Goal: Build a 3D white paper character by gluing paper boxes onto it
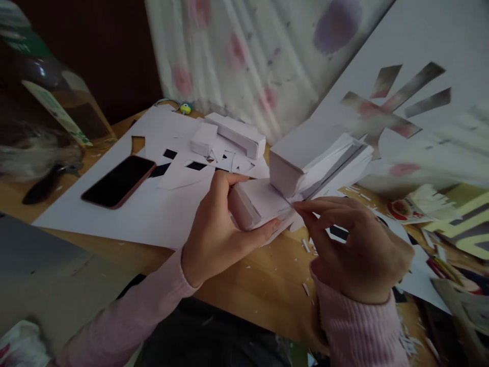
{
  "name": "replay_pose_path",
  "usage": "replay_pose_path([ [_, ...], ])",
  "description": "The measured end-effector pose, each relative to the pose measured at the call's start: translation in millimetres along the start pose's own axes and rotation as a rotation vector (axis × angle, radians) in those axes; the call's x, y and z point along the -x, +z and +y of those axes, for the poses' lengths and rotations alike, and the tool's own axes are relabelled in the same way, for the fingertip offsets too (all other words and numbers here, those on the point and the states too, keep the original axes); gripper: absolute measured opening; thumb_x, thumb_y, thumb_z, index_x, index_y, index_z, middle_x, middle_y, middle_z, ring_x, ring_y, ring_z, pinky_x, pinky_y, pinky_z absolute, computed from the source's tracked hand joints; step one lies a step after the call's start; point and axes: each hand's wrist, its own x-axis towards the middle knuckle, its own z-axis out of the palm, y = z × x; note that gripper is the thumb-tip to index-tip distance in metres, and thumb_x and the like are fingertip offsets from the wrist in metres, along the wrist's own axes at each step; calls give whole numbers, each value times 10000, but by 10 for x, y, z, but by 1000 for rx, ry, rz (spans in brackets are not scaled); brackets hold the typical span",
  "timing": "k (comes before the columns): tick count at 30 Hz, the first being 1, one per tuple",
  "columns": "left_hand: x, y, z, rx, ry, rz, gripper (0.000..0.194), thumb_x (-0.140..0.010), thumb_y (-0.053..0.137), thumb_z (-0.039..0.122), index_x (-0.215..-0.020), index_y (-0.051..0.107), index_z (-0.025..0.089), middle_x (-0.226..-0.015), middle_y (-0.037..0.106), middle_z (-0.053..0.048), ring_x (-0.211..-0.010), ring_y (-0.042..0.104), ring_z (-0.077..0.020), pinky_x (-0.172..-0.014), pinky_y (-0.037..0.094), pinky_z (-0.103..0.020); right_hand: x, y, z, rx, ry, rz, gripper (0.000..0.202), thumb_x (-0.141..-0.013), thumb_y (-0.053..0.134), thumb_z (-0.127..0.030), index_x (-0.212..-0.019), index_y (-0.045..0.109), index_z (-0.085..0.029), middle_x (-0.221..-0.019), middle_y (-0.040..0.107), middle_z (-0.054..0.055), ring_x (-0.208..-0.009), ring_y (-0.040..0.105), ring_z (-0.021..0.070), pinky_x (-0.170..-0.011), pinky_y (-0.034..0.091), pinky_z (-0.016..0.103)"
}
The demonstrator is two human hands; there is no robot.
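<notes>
A white paper model (290, 158) made of folded box shapes is raised a little over the table's front edge. My left hand (221, 229) grips its lower left block, thumb along the near side and fingers around the far side. At the model's inner corner, my right hand (351, 239) is closed in a pinch with thumb and forefinger. Whatever lies between those fingertips is too small to make out. Behind, two smaller white folded paper pieces (237, 135) rest on a white sheet with cut-out holes (175, 178).
A smartphone (118, 181) lies on the sheet at left, near a large bottle (57, 86) and a black-handled tool (42, 186). A big cut-out white sheet (431, 46) leans at right. Paper scraps litter the wooden table (244, 285). A floral curtain (244, 56) hangs behind.
</notes>
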Motion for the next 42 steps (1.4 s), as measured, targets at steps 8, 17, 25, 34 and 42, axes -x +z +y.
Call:
replay_pose_path([
  [8,-15,-3,7,7,-6,-10,577,-638,849,364,-1059,470,259,-1053,595,-46,-947,633,-220,-758,553,-355,-20,33,-3,-65,19,6,339,-817,640,22,-720,471,-256,-859,759,15,-815,709,194,-632,577,332],
  [17,-14,-13,24,-9,13,-21,569,-635,850,357,-1052,472,267,-1051,607,-42,-933,639,-222,-756,559,-361,-32,18,25,-89,33,-5,345,-815,648,-3,-689,444,-252,-849,756,2,-804,713,189,-650,574,329],
  [25,-22,-9,34,-20,29,-40,560,-641,847,357,-1046,475,254,-1031,602,-40,-906,635,-206,-750,553,-351,-37,10,10,-76,47,14,379,-799,651,23,-667,421,-246,-838,744,-21,-789,708,171,-645,564,311],
  [34,30,-2,21,-31,35,-24,585,-642,843,324,-1091,474,264,-1090,584,-61,-955,628,-235,-780,547,-370,-50,-31,-38,15,37,2,283,-833,618,9,-768,542,-256,-848,741,-18,-764,709,164,-649,586,292],
  [42,-208,-36,201,-133,213,-82,777,-717,801,330,-1386,411,277,-1195,607,-101,-1100,619,-303,-924,528,-458,5,-23,-72,5,95,44,213,-858,608,-26,-863,592,-238,-882,746,15,-783,708,184,-709,579,321],
])
